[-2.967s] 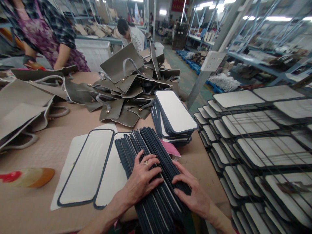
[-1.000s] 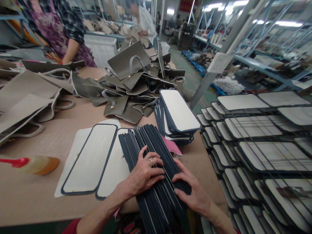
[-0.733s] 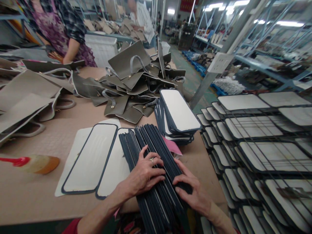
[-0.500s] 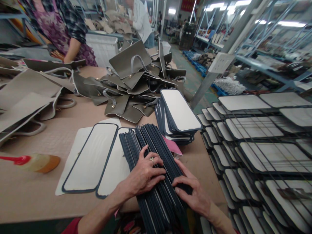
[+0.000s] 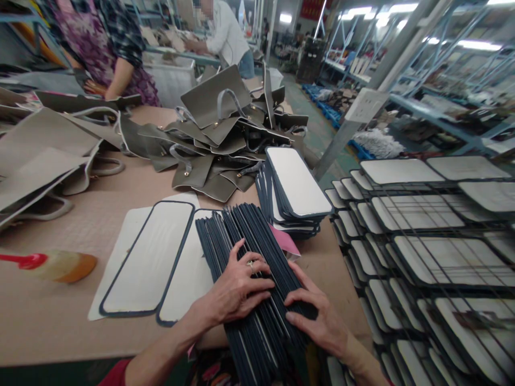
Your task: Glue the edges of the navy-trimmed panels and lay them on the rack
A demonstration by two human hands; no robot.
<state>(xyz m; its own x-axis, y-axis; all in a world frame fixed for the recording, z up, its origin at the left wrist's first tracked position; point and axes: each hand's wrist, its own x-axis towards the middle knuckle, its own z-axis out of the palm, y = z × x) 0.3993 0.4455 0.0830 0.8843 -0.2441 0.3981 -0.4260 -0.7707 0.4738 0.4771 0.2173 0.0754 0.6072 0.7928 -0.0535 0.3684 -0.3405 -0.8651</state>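
Head view: bundle of dark-edged panels [image 5: 257, 236] standing on edge, near side of table [image 5: 120, 338]. Left hand [image 5: 239, 287] lies across top, fingers parted. Right hand [image 5: 322, 319] against right flank, fingers bent, spaced; whether clamped, can't tell. White-topped stack [image 5: 298, 182] just beyond, squeeze bottle [image 5: 60, 265] well off left.

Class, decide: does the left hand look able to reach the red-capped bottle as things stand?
Probably yes: the left hand rests on the dark bundle, and only flat panels lie between it and the bottle.
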